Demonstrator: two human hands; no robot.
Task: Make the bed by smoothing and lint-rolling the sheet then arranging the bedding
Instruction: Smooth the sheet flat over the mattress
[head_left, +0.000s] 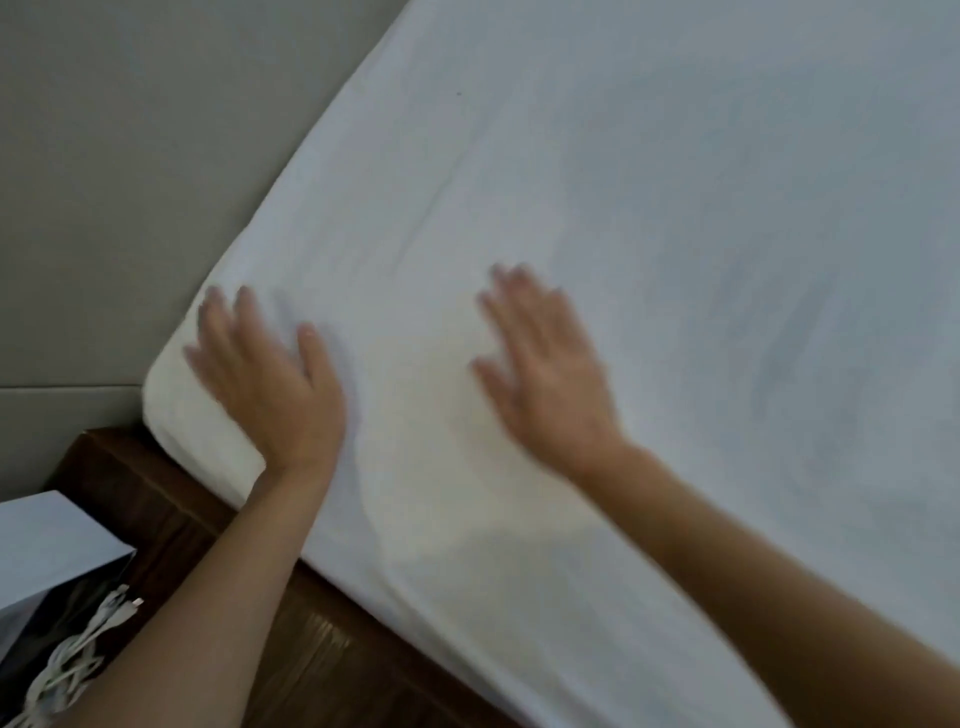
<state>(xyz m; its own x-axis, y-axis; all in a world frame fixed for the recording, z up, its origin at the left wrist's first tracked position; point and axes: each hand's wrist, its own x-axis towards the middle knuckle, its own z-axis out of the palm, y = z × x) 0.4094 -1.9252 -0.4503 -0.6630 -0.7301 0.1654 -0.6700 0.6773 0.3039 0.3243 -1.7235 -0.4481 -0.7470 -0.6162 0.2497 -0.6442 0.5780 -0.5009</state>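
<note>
White fitted sheet (597, 218) covers the mattress, filling most of the view, corner at lower left above the wooden bed frame (171, 499). Looks thin, soft, light, prone to bunching; best handled by flat-palm sliding, not gripping. Left hand (270, 384) lies flat near the corner, fingers spread. Right hand (545, 379) flat further in, fingers straight, loosely spread, blurred. Sheet lies under both palms.

My left hand (270, 379) lies flat, palm down, fingers straight and slightly spread, thumb angled out to the right. My right hand (550, 374) is also palm down with fingers extended and close together, blurred at the tips. Both bare forearms reach forward from the lower edge, well apart.
</note>
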